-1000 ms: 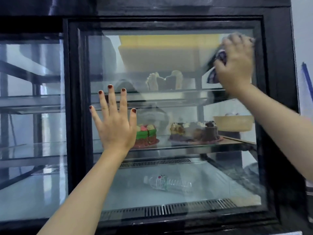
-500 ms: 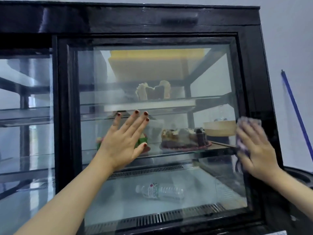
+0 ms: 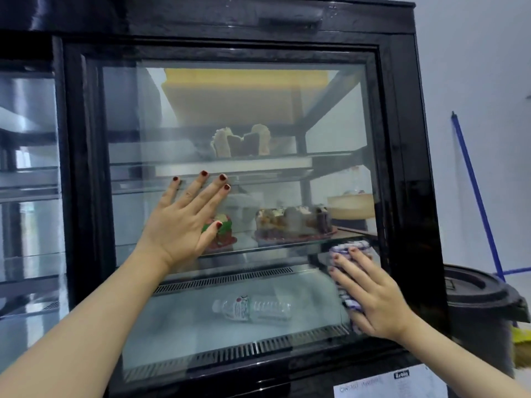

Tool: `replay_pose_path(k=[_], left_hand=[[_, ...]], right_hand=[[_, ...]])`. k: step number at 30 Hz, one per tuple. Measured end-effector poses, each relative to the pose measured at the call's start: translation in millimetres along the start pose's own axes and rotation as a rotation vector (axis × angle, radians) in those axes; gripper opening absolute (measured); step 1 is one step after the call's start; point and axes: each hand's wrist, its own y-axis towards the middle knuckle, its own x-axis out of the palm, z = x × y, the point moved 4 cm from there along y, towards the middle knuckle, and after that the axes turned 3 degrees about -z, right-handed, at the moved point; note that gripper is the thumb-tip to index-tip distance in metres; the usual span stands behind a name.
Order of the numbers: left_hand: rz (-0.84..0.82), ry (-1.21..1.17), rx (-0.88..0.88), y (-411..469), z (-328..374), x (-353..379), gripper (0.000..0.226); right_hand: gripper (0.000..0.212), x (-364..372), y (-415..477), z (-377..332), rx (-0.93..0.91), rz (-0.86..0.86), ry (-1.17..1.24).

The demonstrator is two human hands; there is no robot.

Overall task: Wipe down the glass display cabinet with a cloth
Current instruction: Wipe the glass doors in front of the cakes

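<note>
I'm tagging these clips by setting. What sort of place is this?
Likely a bakery or café, though I can't be sure: a black-framed glass display cabinet holds a decorated cake and cake slices on its shelves, a water bottle lies on its floor, and a dark lidded bin stands beside it.

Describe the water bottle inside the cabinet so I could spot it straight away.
Start at the black-framed glass display cabinet and drop to its lowest level, below the shelf of cakes. The clear plastic water bottle lies there on its side, alone, see-through and white-labelled, unlike the cakes above.
</note>
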Motion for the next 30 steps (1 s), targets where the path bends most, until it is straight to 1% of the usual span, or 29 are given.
replay_pose_path(k=[1,2,3,5,6,7,9,12,15,18,20,22,24,27,28,30], left_hand=[[0.001,-0.006,-0.016,0.7,-0.3,0.2,0.06],[0.008,-0.017,-0.068,0.8,-2.5,1.2,0.062],[0.014,-0.049,-0.176,-0.3,-7.4,2.5,0.063],[0.027,-0.162,-0.492,-6.3,-22.8,6.5,0.069],[0.027,-0.189,-0.592,-9.9,-28.0,7.8,0.073],[0.022,-0.196,-0.63,-11.5,-29.1,7.9,0.075],[0.017,-0.193,-0.612,-10.3,-27.3,7.6,0.078],[0.011,-0.182,-0.623,-7.5,-25.8,7.7,0.078],[-0.023,-0.159,-0.665,-5.4,-21.9,7.3,0.073],[-0.002,-0.145,-0.595,23.0,-10.4,7.5,0.064],[0.03,-0.139,-0.549,52.6,-3.7,6.6,0.059],[0.05,-0.134,-0.565,70.6,-2.4,6.7,0.059],[0.059,-0.127,-0.568,75.2,-3.3,8.7,0.061],[0.072,-0.124,-0.558,71.7,-3.2,10.2,0.062],[0.077,-0.126,-0.561,72.2,-3.4,10.0,0.062],[0.073,-0.128,-0.56,73.2,-2.5,8.6,0.061]], right_hand=[[0.056,-1.4,-11.0,13.8,0.073,-0.004,0.014],[0.055,-4.4,-17.1,27.5,0.138,-0.001,0.026],[0.054,-9.1,-17.7,40.1,0.199,0.017,0.032],[0.055,-22.8,-0.9,63.4,0.335,0.092,0.076],[0.056,-30.8,16.1,73.5,0.411,0.14,0.114],[0.055,-39.6,36.4,83.6,0.483,0.191,0.154],[0.053,-56.8,83.9,105.7,0.59,0.292,0.197],[0.053,-79.0,157.4,144.9,0.678,0.388,0.203],[0.05,-94.5,207.0,177.3,0.692,0.437,0.187],[0.051,-97.3,217.1,186.7,0.68,0.435,0.184],[0.054,-92.3,199.7,172.6,0.666,0.439,0.198],[0.055,-76.8,157.5,145.6,0.649,0.424,0.222],[0.055,-53.7,95.0,110.1,0.605,0.369,0.266],[0.056,-23.2,7.3,62.0,0.469,0.219,0.214],[0.055,-19.0,-6.8,55.2,0.443,0.192,0.212],[0.054,-17.5,-8.1,56.7,0.448,0.215,0.229]])
